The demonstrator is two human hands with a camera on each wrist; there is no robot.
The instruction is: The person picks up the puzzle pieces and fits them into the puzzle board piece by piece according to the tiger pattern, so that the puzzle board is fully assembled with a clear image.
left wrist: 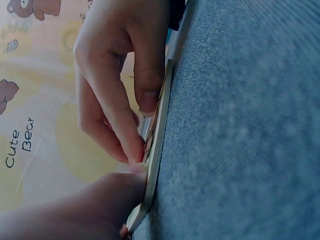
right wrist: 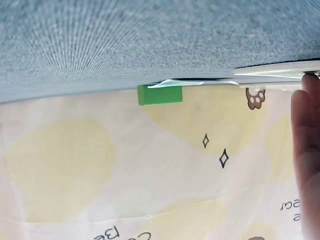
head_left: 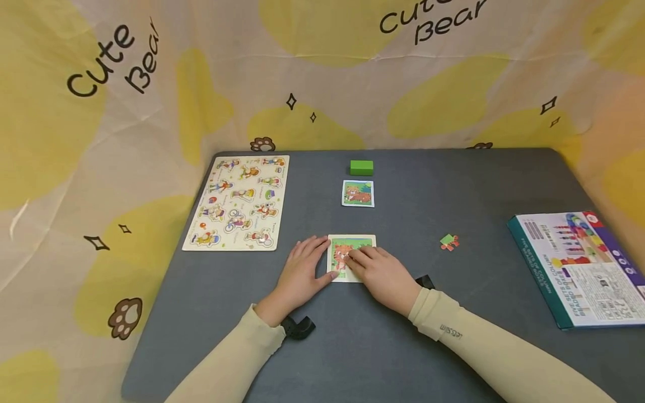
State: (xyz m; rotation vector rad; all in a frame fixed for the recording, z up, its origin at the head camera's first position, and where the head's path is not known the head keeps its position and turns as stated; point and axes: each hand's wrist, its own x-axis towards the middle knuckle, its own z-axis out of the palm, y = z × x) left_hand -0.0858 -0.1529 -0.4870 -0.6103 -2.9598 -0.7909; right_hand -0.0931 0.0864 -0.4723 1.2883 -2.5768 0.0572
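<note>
A small puzzle board [head_left: 336,263] with a white border and an orange animal on green lies flat on the table. My left hand [head_left: 300,274] rests along its left side, fingers at the upper left corner and thumb on the lower left border. Over the right half, my right hand [head_left: 385,277] presses its fingertips onto the picture, hiding that part. In the left wrist view, the right hand [left wrist: 117,75] bends down to the board's thin edge [left wrist: 159,135], its thumb and index finger apart. The left thumb [left wrist: 120,192] lies close to that index fingertip.
Several loose green and orange puzzle pieces [head_left: 449,242] lie to the right. Beyond the board are a picture card [head_left: 358,194] and a green block [head_left: 361,168]. A large picture board [head_left: 237,201] lies at the left, a flat box [head_left: 579,268] at the right.
</note>
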